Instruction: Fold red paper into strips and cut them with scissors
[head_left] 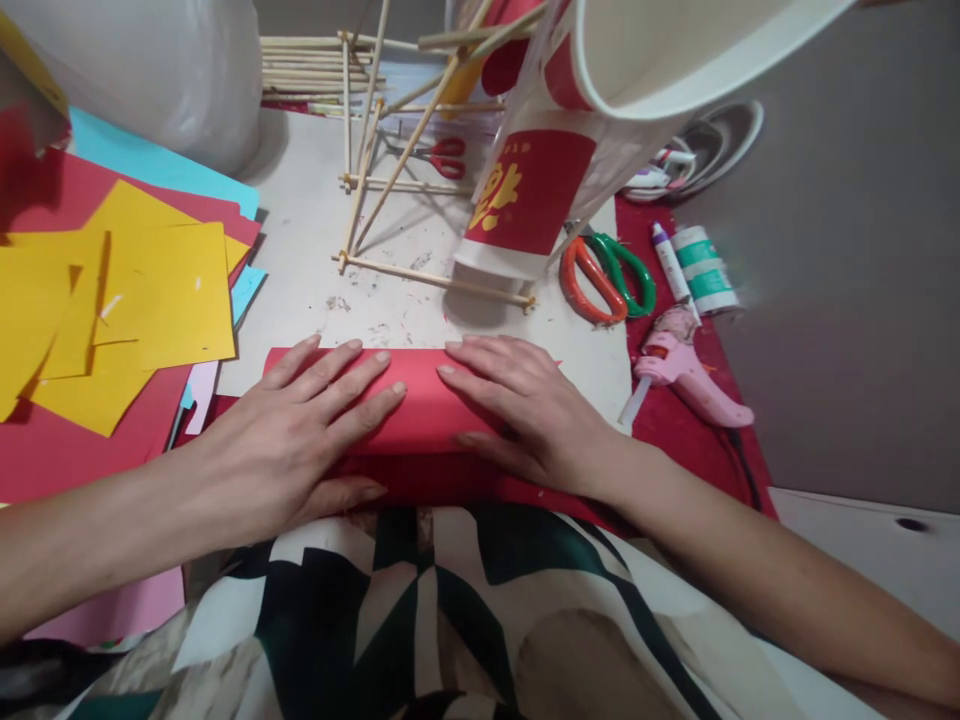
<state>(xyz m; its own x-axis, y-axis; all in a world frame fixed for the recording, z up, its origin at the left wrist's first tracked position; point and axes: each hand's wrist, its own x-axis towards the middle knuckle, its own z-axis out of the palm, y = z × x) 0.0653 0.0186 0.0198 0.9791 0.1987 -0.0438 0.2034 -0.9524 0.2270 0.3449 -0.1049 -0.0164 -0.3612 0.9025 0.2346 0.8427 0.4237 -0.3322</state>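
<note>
A sheet of red paper [420,400], curved or folded along its length, lies at the near edge of the pale work board [300,300]. My left hand [315,430] rests over its left part with fingers spread and the thumb below, near the front edge. On the right part my right hand [525,410] lies with fingers stretched out, its thumb lower on the paper. Neither hand grips anything. Just beyond the paper stands a frame of thin wooden sticks [435,275], and a large paper cup [525,190] with a red label sits at its right side.
Yellow paper pieces [180,290] lie over red and blue sheets at left. To the right are orange-and-green-handled scissors [596,285], a pink glue gun [690,375], a marker [670,262] and a white-and-green roll [705,270]. Red-handled scissors [448,158] lie behind the sticks.
</note>
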